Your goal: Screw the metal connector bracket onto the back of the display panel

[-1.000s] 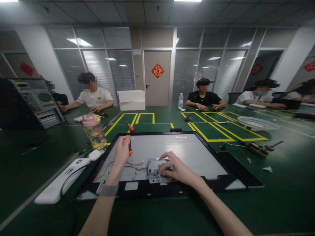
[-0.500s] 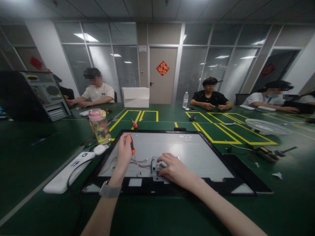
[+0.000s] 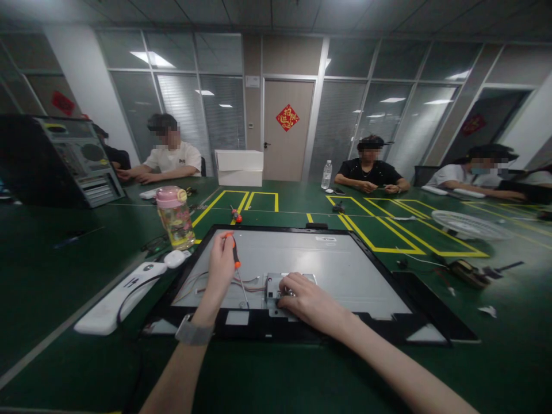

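My left hand (image 3: 221, 265) is closed round the handle of a screwdriver (image 3: 236, 254) with an orange and black grip. Its thin shaft slants down to the lower edge of a large flat display panel (image 3: 345, 267), grey-backed with a black frame. Over the panel's lower middle, my right hand (image 3: 313, 299) has its thumb and fingers curled at a silvery metal box (image 3: 271, 287). Something small and shiny shows between those fingers; its kind I cannot make out. Thin wires (image 3: 248, 287) run left from the box, partly behind my left hand.
Left of the panel stand a pink-lidded bottle (image 3: 175, 221) and a white power bank-like device (image 3: 118, 299) with a black cable. A computer case (image 3: 64, 161) is farther left. A black slab (image 3: 435, 307) and a tool (image 3: 470, 270) lie right. Several people sit across the green table.
The view has shifted slightly. My right-hand fingers have curled a little closer together at the metal box. My left hand keeps the screwdriver in nearly the same place.
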A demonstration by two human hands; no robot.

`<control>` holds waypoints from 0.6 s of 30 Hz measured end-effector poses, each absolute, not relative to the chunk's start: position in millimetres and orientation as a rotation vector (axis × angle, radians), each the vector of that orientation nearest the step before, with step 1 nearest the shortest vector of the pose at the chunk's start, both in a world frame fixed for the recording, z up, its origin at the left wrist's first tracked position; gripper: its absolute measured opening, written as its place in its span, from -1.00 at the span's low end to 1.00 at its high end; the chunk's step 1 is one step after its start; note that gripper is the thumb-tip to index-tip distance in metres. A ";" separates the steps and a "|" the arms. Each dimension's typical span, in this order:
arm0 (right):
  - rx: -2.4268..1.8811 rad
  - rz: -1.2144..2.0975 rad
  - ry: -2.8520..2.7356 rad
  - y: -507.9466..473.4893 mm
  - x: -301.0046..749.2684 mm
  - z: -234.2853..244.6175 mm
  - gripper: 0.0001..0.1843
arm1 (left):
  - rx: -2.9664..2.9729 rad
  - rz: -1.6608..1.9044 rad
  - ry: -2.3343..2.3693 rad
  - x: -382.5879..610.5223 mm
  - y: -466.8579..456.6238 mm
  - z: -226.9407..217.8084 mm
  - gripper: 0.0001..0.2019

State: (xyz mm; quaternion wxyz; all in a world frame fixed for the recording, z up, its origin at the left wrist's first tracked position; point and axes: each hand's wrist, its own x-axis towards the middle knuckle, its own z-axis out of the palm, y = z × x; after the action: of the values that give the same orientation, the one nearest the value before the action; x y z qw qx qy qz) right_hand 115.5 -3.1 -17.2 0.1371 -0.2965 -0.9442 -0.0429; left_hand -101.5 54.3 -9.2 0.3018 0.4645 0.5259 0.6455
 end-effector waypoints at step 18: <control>-0.977 0.730 -2.007 2.2 121.6 -27.0 -0.92 | 1.245 1.737 1.416 -102.3 54.1 -7.9 -0.68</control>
State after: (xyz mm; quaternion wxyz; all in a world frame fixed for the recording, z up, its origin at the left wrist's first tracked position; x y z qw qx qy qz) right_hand 121.6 2.2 -27.0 0.3861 -0.3838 -0.7882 0.2869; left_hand -102.3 54.1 -7.9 0.2848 0.4655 0.5294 0.6495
